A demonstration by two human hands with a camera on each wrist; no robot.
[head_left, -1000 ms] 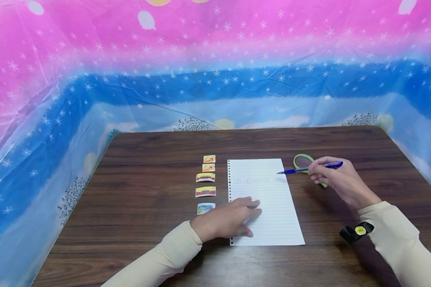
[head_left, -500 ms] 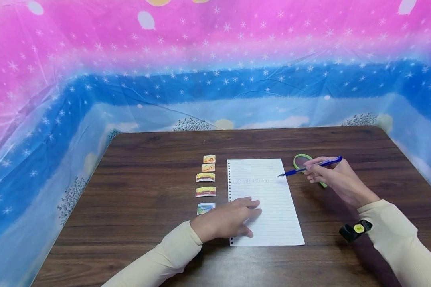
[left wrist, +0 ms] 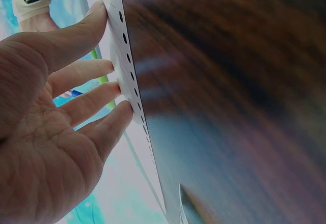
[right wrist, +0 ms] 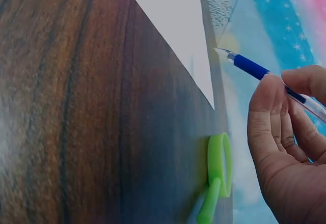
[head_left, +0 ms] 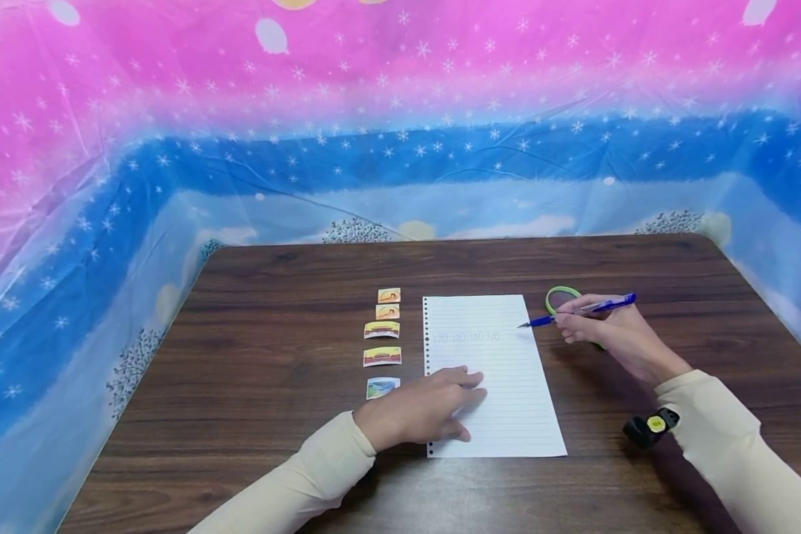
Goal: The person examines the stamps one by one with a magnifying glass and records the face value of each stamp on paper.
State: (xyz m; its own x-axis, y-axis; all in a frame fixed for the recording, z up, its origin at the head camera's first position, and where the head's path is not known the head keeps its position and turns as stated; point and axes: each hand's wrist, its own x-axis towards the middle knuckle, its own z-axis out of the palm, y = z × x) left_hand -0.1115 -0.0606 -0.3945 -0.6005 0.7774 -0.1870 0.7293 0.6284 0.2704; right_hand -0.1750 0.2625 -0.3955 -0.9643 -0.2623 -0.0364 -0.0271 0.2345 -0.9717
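Note:
A ruled sheet of paper [head_left: 487, 400] with punched holes down its left side lies on the table, one row of handwritten numbers [head_left: 466, 337] across its upper part. My left hand [head_left: 427, 408] rests on the sheet's left edge, fingers spread and fingertips on the paper, as the left wrist view also shows. My right hand [head_left: 614, 334] pinches a blue pen [right wrist: 250, 67] between thumb and fingers. The pen's tip points left, over the sheet's right edge and just right of the numbers. Behind that hand lies a green magnifying glass [right wrist: 216, 165], partly hidden in the head view.
Left of the sheet, several postage stamps stand in a column, from an orange one [head_left: 389, 296] at the top through a yellow and red one [head_left: 382, 357] to a blue-green one [head_left: 383, 388] near my left wrist. A snowflake-patterned cloth [head_left: 400, 148] surrounds the dark wooden table [head_left: 260, 356].
My right hand has shifted a little left with the pen, covering more of the magnifying glass. The pen's tip has moved slightly right and down. My left hand and the sheet stay put.

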